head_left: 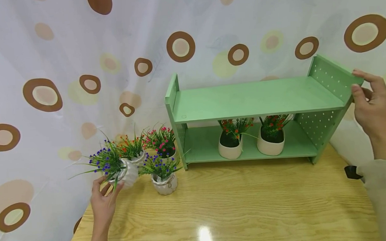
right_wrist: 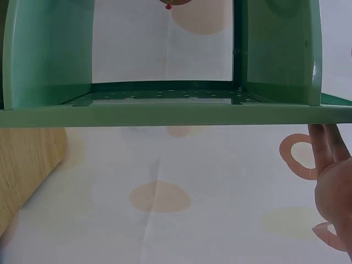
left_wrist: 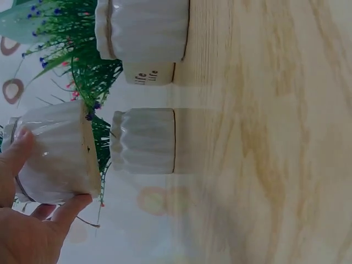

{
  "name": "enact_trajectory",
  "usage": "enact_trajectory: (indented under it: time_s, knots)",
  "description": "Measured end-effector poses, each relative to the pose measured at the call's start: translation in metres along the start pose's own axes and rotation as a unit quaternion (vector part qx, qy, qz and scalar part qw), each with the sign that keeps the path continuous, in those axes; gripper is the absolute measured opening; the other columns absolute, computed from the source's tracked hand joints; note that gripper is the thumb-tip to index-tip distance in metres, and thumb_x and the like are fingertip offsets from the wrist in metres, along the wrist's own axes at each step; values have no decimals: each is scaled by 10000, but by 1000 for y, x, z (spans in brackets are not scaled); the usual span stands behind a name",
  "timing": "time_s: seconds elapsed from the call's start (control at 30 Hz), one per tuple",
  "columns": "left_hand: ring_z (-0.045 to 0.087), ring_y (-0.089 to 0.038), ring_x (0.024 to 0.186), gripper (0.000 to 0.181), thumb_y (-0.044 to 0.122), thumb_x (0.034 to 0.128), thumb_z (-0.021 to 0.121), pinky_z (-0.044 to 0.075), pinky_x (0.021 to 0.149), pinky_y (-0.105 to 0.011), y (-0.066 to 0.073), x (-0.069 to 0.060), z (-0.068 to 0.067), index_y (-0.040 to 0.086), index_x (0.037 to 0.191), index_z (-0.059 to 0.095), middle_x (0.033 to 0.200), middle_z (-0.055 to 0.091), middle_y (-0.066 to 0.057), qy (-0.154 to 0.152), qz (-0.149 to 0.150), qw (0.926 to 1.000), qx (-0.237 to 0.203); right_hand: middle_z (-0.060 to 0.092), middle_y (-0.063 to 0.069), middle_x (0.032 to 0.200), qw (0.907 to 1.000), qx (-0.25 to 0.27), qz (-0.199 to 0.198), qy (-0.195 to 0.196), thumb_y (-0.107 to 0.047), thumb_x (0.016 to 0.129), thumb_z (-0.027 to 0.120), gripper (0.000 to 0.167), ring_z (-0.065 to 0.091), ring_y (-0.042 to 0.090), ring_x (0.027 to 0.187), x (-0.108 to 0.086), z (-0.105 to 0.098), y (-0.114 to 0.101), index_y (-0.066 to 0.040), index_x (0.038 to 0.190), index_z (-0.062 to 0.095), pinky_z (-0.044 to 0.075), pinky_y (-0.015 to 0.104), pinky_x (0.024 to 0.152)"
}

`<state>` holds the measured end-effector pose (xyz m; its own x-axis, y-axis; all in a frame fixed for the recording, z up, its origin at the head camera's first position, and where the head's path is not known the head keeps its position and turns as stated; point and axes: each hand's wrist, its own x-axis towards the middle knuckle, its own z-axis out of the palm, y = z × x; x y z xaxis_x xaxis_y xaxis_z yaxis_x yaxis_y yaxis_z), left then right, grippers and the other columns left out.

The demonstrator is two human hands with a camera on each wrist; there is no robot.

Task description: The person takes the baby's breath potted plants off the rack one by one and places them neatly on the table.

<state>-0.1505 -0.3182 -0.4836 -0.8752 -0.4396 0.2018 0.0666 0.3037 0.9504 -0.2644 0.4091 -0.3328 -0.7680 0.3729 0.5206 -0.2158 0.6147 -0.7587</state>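
Note:
At the left of the head view, my left hand [head_left: 104, 201] holds a white ruffled flower pot [head_left: 130, 173] with blue flowers, tipped over to the left. The left wrist view shows this pot [left_wrist: 52, 154] off the table, thumb on its side and fingertips near its base. My right hand [head_left: 375, 107] grips the top front corner of the right side panel of a green two-tier shelf [head_left: 256, 96]. On its lower tier stand two white pots [head_left: 230, 149] with orange-red flowers. In the right wrist view, fingers [right_wrist: 322, 146] touch the panel's edge; the thumb is hidden there.
Left of the shelf stand a second blue-flowered pot [head_left: 165, 185], an orange-flowered pot [head_left: 139, 158] and a pink-flowered pot [head_left: 170, 153], close together on the wooden table [head_left: 235, 201]. A spotted curtain [head_left: 208, 19] hangs behind.

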Motion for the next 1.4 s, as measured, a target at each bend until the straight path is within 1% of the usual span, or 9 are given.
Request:
enact_trajectory:
  time_s: [0.07, 0.17, 0.27, 0.43, 0.63, 0.8, 1.1, 1.23, 1.4]
  knots:
    - [435, -466, 1434, 665, 224, 968, 758, 479, 778, -1, -3, 2, 0, 30, 1474, 373, 1658, 208, -188, -166, -164, 9997, 10, 335, -210, 1596, 10000, -27, 16, -2, -256, 1123, 407, 442, 503, 24, 1342, 0, -1, -1, -391, 1544, 433, 444, 163, 1106]
    - [414, -471, 1450, 716, 272, 974, 751, 472, 742, -8, -6, 3, 0, 55, 1521, 344, 1695, 146, -180, -313, -289, 9989, 177, 329, -211, 1601, 10000, -31, 43, -6, -256, 1124, 404, 444, 498, 26, 1347, 0, -2, -2, -398, 1544, 429, 440, 167, 1113]
    - [419, -463, 1447, 711, 289, 967, 758, 478, 729, -20, -8, 5, 1, 60, 1511, 363, 1695, 183, -168, -379, -310, 9984, 291, 329, -210, 1602, 10000, 14, 50, -4, -252, 1123, 408, 445, 499, 20, 1339, 1, -2, -2, -394, 1543, 433, 440, 143, 1097]
    - [452, -445, 1424, 614, 272, 949, 782, 499, 732, -48, -13, 9, 4, 56, 1409, 438, 1619, 326, -132, -474, -265, 9979, 352, 336, -212, 1590, 10000, 20, -28, 27, -252, 1122, 414, 443, 510, 24, 1323, 1, -2, -1, -387, 1543, 438, 451, 126, 1075]
    - [469, -452, 1409, 575, 298, 947, 783, 498, 734, -57, -19, 12, 3, 61, 1355, 454, 1610, 352, -170, -553, -368, 9961, 589, 350, -197, 1592, 9998, 190, -109, -4, -254, 1115, 435, 438, 518, 36, 1324, 2, 1, 0, -366, 1538, 459, 459, 110, 1048]
    - [493, -495, 1387, 534, 264, 944, 789, 513, 752, -77, -23, 13, 2, 45, 1308, 465, 1563, 391, -207, -703, -310, 9945, 710, 355, -179, 1605, 9997, 194, -151, 5, -252, 1112, 440, 439, 526, 42, 1332, 2, 1, 0, -357, 1538, 461, 463, 113, 1045]
    - [471, -473, 1399, 503, 207, 953, 778, 552, 761, -160, -27, 12, 1, 53, 1303, 450, 1583, 347, -178, -1071, -662, 9900, 630, 368, -144, 1619, 9992, 370, -145, -38, -238, 1105, 463, 439, 537, 32, 1290, 2, 1, 1, -335, 1532, 481, 446, -10, 865]
    - [479, -433, 1387, 485, 188, 959, 767, 574, 774, -241, -28, 14, 3, 58, 1297, 445, 1562, 352, -157, -1211, -740, 9878, 639, 365, -153, 1618, 9996, 240, -164, -21, -247, 1108, 451, 443, 529, 30, 1308, 1, 0, 2, -347, 1538, 469, 456, 16, 916]
    - [456, -439, 1412, 431, 92, 979, 725, 580, 792, -250, -30, 16, 6, 50, 1293, 432, 1583, 315, -183, -1380, -747, 9862, 527, 382, -143, 1604, 9988, 430, -253, 11, -230, 1102, 470, 435, 550, -2, 1235, 2, -1, 2, -301, 1531, 493, 442, -18, 850]
